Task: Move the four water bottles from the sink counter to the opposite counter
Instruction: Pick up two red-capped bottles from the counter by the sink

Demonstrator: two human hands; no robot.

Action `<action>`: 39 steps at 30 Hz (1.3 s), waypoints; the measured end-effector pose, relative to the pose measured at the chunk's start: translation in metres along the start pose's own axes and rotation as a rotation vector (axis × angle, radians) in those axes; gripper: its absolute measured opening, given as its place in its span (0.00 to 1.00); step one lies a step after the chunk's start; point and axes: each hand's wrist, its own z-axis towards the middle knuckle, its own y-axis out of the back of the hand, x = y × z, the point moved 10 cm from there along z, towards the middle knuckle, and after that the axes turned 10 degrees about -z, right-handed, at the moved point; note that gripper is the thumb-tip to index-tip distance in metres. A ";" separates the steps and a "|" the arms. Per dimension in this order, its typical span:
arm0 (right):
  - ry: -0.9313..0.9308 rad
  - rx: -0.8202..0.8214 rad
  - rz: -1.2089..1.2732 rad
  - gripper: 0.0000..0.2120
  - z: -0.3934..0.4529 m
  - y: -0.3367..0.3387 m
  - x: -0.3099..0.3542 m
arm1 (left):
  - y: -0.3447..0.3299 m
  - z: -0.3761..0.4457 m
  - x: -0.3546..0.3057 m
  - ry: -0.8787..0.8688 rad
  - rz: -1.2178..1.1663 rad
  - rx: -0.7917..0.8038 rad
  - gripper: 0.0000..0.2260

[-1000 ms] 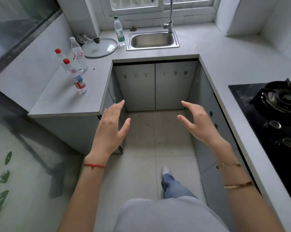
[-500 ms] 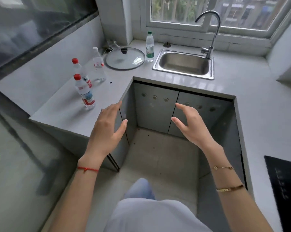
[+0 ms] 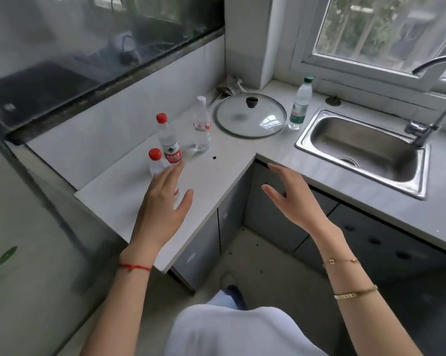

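Several water bottles stand on the white counter (image 3: 216,176). Nearest is a red-capped bottle (image 3: 155,160), its lower half hidden behind my left hand (image 3: 163,209). A taller red-capped bottle (image 3: 168,140) stands just behind it, and a white-capped clear bottle (image 3: 201,124) further back. A green-capped bottle (image 3: 300,104) stands by the sink's left rim. My left hand is open, fingers spread, right in front of the nearest bottle; I cannot tell if it touches. My right hand (image 3: 291,199) is open over the gap beside the counter corner, holding nothing.
A glass pot lid (image 3: 251,115) with a black knob lies between the bottles and the steel sink (image 3: 360,147). The tap (image 3: 432,98) rises at the right under the window. A tiled wall backs the left counter. Cabinet fronts and floor lie below.
The view has swung left and closer to the bottle counter. My left hand has reached forward up to the nearest red-capped bottle; the right hand has followed, still open.
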 end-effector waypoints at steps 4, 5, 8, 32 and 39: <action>0.072 0.000 0.022 0.26 0.073 -0.008 0.011 | 0.018 0.048 0.011 0.038 0.015 -0.097 0.26; 0.090 0.000 0.032 0.26 0.089 -0.010 0.015 | 0.021 0.058 0.016 0.048 0.022 -0.109 0.26; 0.139 0.020 0.057 0.26 0.128 -0.021 0.026 | 0.027 0.078 0.032 0.098 0.051 -0.142 0.26; 0.513 0.318 0.163 0.27 0.321 -0.156 0.152 | 0.010 0.121 0.128 0.595 0.093 -0.374 0.27; 0.544 0.391 0.164 0.23 0.341 -0.193 0.189 | 0.011 0.125 0.139 0.629 0.056 -0.405 0.13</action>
